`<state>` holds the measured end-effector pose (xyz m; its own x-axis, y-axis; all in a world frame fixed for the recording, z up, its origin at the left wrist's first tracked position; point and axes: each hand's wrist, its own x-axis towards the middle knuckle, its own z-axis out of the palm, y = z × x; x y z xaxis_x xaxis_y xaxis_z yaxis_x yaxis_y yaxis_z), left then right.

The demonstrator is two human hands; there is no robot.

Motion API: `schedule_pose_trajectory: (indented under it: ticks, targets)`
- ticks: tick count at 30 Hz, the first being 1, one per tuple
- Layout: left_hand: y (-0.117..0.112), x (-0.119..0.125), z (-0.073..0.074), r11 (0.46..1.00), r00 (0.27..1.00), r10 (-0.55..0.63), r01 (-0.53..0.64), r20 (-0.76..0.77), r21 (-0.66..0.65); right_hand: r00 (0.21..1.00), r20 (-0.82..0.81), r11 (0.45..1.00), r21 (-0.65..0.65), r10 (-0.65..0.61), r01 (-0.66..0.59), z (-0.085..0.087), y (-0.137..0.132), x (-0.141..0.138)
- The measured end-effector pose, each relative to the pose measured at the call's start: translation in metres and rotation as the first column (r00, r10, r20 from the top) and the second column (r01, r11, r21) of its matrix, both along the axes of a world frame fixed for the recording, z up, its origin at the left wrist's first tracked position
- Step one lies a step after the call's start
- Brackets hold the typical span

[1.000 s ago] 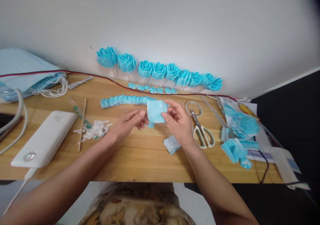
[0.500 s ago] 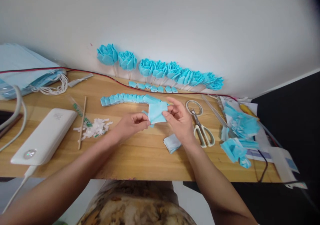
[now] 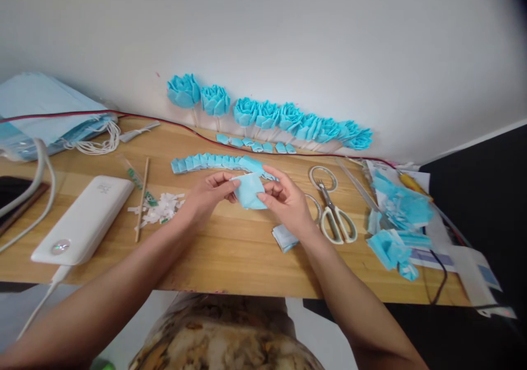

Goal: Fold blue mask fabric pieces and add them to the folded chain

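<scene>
Between my two hands is a small blue fabric square, held above the table. My left hand pinches its left upper corner between thumb and fingers. On the right side, my right hand grips the edge, thumb in front and fingers behind. Just beyond lies a row of folded blue petals, partly hidden by the hands. A small stack of blue squares rests under my right wrist. Scissors with pale handles lie to the right, beside a roll of tape.
Blue fabric flowers on sticks lean along the wall. At left are a white power bank, a wooden stick, white scraps and a pile of face masks. Blue scraps lie at right. A red-black wire crosses behind.
The blue square has tilted and come slightly lower and to the left. My left hand has moved up to its upper corner. The whole view has shifted a little.
</scene>
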<state>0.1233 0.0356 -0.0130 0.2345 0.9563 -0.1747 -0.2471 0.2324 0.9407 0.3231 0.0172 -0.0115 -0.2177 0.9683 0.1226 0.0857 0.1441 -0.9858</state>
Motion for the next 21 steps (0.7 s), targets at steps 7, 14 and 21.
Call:
schedule_pose_trajectory:
  ticks: [7,14,21]
  targets:
    - [0.001,-0.021,0.018,0.914,0.902,0.319,-0.211,-0.291,0.348,0.981,0.143,0.99,0.075,-0.132,0.123,0.004,0.007,0.013]
    - [-0.038,-0.037,0.006,0.711,0.488,0.397,0.371,-0.777,0.597,0.845,0.506,0.964,0.263,-0.176,0.043,0.001,0.008,0.013]
    - [-0.065,-0.048,0.006,0.746,0.531,0.137,0.5,-0.836,0.44,0.811,0.541,0.948,0.315,-0.223,0.05,0.001,0.011,0.02]
